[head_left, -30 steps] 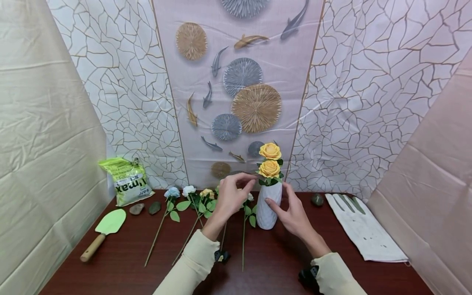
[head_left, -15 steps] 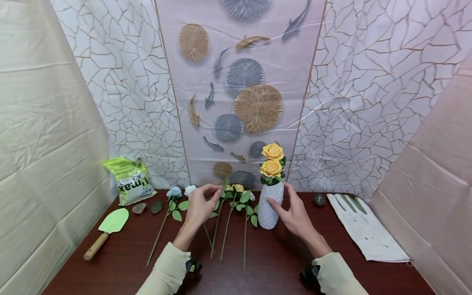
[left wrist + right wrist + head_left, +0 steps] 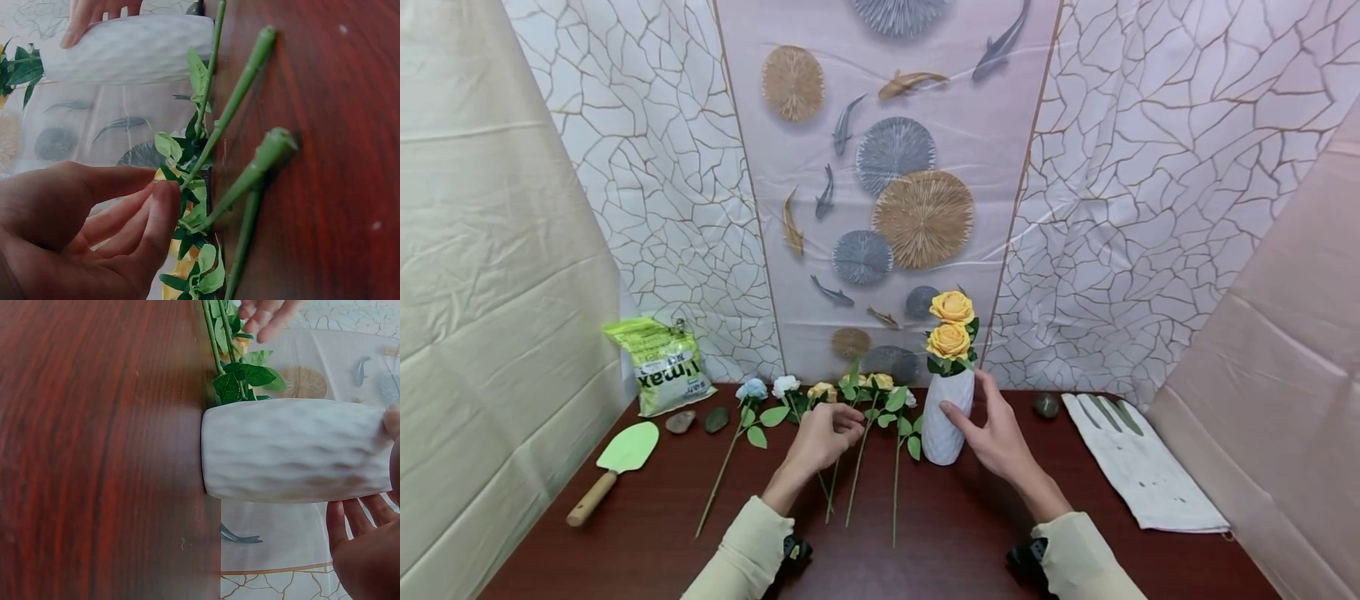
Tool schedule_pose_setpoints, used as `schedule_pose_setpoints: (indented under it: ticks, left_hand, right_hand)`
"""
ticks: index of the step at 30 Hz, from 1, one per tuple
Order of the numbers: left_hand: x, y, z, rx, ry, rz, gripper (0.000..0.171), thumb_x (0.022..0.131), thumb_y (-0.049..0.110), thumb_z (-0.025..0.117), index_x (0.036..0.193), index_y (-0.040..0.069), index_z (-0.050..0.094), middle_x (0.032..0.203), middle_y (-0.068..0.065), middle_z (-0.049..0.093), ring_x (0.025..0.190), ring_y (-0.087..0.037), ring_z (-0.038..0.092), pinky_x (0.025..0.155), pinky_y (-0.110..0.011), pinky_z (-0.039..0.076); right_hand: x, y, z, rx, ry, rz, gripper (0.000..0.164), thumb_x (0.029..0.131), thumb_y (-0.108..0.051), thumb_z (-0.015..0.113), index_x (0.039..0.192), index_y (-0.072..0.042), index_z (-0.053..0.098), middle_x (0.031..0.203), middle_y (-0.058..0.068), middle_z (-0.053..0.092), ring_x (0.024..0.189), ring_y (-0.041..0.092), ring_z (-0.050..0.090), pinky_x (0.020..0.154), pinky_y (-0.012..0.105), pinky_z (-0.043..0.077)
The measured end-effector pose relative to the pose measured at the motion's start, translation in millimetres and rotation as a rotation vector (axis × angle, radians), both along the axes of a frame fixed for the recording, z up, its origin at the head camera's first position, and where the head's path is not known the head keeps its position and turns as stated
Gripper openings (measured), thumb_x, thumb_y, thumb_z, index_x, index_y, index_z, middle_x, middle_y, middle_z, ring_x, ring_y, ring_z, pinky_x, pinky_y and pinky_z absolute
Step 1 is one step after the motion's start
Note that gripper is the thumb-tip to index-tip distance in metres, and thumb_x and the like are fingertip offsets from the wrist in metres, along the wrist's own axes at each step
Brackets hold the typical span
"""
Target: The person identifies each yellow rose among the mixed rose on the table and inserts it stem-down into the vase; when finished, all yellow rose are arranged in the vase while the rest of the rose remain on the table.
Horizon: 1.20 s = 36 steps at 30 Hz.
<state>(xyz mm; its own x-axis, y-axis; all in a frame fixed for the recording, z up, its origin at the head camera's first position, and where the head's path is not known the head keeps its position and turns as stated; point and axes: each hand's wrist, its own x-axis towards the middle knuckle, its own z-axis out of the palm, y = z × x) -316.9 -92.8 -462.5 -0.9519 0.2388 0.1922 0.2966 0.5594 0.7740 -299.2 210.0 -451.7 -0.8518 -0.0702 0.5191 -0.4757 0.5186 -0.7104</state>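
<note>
My right hand holds a white textured vase, thumb across its front and fingers on its far side. The vase stands upright with two yellow roses rising from its mouth. My left hand hovers over the loose stemmed flowers, its thumb and fingertips close together beside a green stem. Past that hand lie yellow roses, partly hidden by leaves and fingers. A white flower and a blue flower lie to its left.
A green trowel with a wooden handle lies at left, near a green-and-white bag and two stones. At right are a dark stone and a white glove. Patterned cloth hangs behind the table.
My left hand has moved left from beside the vase's roses, then lower toward the loose stems. My right hand keeps its hold on the vase.
</note>
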Motion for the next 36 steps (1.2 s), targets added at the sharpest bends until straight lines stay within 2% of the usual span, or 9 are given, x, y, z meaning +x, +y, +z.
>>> schedule_pose_setpoints:
  ticks: [4, 7, 9, 11, 15, 19, 25, 30, 36]
  left_hand:
    - [0.5, 0, -5.1, -0.039, -0.059, -0.014, 0.019, 0.091, 0.013, 0.074, 0.109, 0.008, 0.075, 0.096, -0.002, 0.075, 0.083, -0.014, 0.071, 0.068, -0.029, 0.059]
    - [2.3, 1, -4.9, -0.017, -0.136, -0.027, 0.023, 0.09, 0.01, 0.075, 0.112, 0.005, 0.073, 0.097, -0.003, 0.072, 0.085, -0.015, 0.068, 0.07, -0.03, 0.058]
    - [4.5, 3, -2.8, -0.019, -0.162, -0.033, 0.025, 0.089, 0.008, 0.075, 0.114, 0.004, 0.072, 0.095, -0.004, 0.07, 0.085, -0.016, 0.066, 0.069, -0.03, 0.057]
    - [6.3, 4, -0.9, -0.035, -0.166, -0.038, 0.028, 0.089, 0.007, 0.076, 0.116, 0.003, 0.072, 0.094, -0.004, 0.069, 0.084, -0.016, 0.065, 0.068, -0.03, 0.056]
    - [9.0, 6, -0.1, -0.135, -0.13, -0.046, 0.033, 0.088, 0.012, 0.078, 0.119, 0.005, 0.071, 0.091, -0.002, 0.071, 0.079, -0.014, 0.065, 0.065, -0.029, 0.055]
    - [9.4, 7, -3.3, -0.173, -0.145, -0.047, 0.038, 0.088, 0.015, 0.079, 0.123, 0.006, 0.068, 0.086, 0.0, 0.072, 0.076, -0.013, 0.065, 0.064, -0.03, 0.055]
    - [9.7, 11, -3.9, -0.129, -0.193, -0.051, 0.043, 0.09, 0.015, 0.077, 0.129, 0.004, 0.063, 0.081, -0.002, 0.072, 0.067, -0.015, 0.068, 0.062, -0.032, 0.056]
    - [8.9, 10, -5.7, -0.05, -0.219, -0.066, 0.037, 0.095, 0.012, 0.07, 0.13, 0.002, 0.062, 0.084, -0.007, 0.075, 0.068, -0.016, 0.072, 0.064, -0.034, 0.06]
    - [8.2, 10, -7.7, 0.022, -0.243, -0.08, 0.036, 0.095, 0.01, 0.07, 0.129, 0.0, 0.062, 0.084, -0.008, 0.075, 0.068, -0.018, 0.073, 0.064, -0.035, 0.062]
  right_hand:
    - [1.1, -1, -0.1, 0.005, 0.001, -0.005, 0.066, 0.092, -0.042, 0.072, 0.148, -0.031, 0.038, 0.131, -0.006, 0.061, 0.124, 0.013, 0.057, 0.101, 0.045, 0.047]
    - [0.8, -2, -0.5, 0.004, 0.005, -0.005, 0.067, 0.092, -0.042, 0.073, 0.148, -0.032, 0.038, 0.131, -0.005, 0.062, 0.124, 0.014, 0.058, 0.101, 0.046, 0.048]
    - [0.5, -3, -0.5, 0.003, 0.006, 0.003, 0.067, 0.092, -0.042, 0.073, 0.148, -0.032, 0.038, 0.131, -0.005, 0.062, 0.124, 0.014, 0.058, 0.1, 0.046, 0.048]
    - [-0.6, -3, -1.2, -0.004, 0.004, 0.006, 0.067, 0.092, -0.041, 0.073, 0.148, -0.032, 0.038, 0.131, -0.005, 0.062, 0.123, 0.015, 0.058, 0.1, 0.046, 0.049]
    - [-1.2, -4, -1.0, -0.011, 0.009, 0.008, 0.068, 0.093, -0.033, 0.074, 0.15, -0.024, 0.038, 0.131, 0.002, 0.063, 0.124, 0.02, 0.059, 0.1, 0.05, 0.048]
    - [-0.9, -4, -0.5, -0.005, 0.015, 0.004, 0.067, 0.094, -0.031, 0.073, 0.15, -0.02, 0.038, 0.131, 0.005, 0.063, 0.123, 0.022, 0.059, 0.1, 0.051, 0.048]
    - [0.1, 0, -0.4, -0.004, 0.015, 0.006, 0.066, 0.092, -0.041, 0.073, 0.147, -0.031, 0.039, 0.129, -0.004, 0.063, 0.122, 0.014, 0.059, 0.101, 0.046, 0.048]
    - [1.3, 1, 0.1, 0.002, 0.019, -0.001, 0.066, 0.091, -0.041, 0.074, 0.147, -0.032, 0.039, 0.131, -0.005, 0.062, 0.124, 0.015, 0.058, 0.102, 0.047, 0.047]
    - [0.9, 0, 1.2, -0.002, 0.016, -0.008, 0.067, 0.09, -0.043, 0.075, 0.146, -0.032, 0.04, 0.131, -0.005, 0.062, 0.124, 0.015, 0.057, 0.103, 0.047, 0.046]
